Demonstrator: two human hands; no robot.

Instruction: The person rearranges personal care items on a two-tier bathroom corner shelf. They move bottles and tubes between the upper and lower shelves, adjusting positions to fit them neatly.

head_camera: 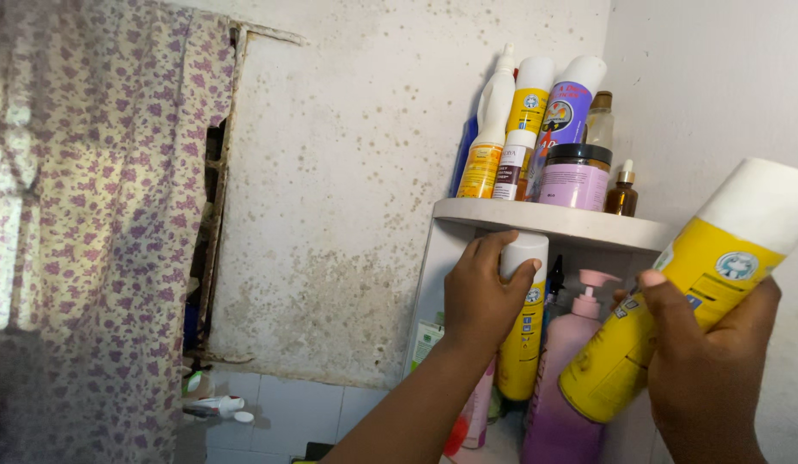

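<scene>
Head view: left hand [483,296] is wrapped around a yellow can [521,331] standing under the shelf [554,222], fingers over its white cap. Right hand [708,361] firmly clasps a second can [691,288] (tilted, cap up-right) beside a pink pump bottle [571,378].

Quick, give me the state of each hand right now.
Left hand: closed around the slim yellow white-capped bottle under the white corner shelf.
Right hand: closed around the large yellow white-capped spray can, held tilted.
</scene>
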